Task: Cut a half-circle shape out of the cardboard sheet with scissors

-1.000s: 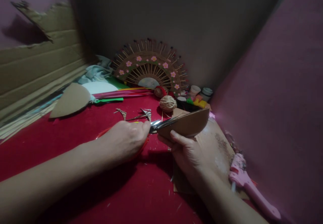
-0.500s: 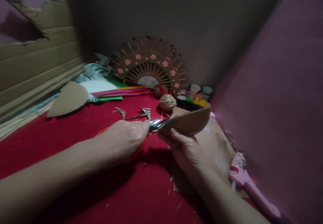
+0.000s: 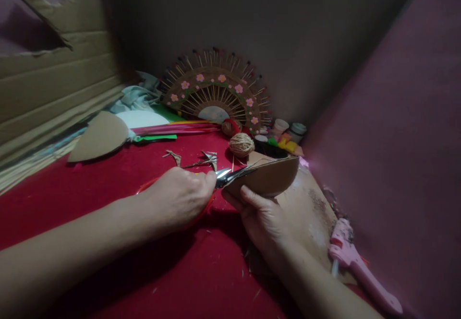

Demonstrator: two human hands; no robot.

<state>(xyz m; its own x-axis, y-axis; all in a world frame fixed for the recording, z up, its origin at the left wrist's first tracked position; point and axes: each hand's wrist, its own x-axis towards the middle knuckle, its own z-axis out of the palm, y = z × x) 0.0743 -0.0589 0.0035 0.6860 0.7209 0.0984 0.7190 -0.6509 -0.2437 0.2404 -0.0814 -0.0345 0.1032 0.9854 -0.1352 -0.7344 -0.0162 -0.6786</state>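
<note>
My left hand (image 3: 183, 196) is closed round the orange-red handles of scissors (image 3: 227, 177), whose blades point right and lie along the edge of a brown cardboard piece (image 3: 272, 177). That piece has a rounded lower edge and a straight upper one. My right hand (image 3: 264, 216) grips it from below, with the thumb on the near face and the other fingers partly hidden behind. Thin strands show beside the blades. Small cut scraps (image 3: 210, 159) lie on the red cloth (image 3: 187, 276) beyond my left hand.
A flower-painted fan (image 3: 216, 81) stands at the back, with a twine ball (image 3: 241, 145) before it. At the left are a cardboard wedge (image 3: 101, 136) and coloured strips (image 3: 176, 128). A pink glue gun (image 3: 351, 252) lies right, beside a stained board (image 3: 306, 208).
The view has shifted slightly. Both hands keep their grips, and the cardboard piece is tilted a little differently against the scissors.
</note>
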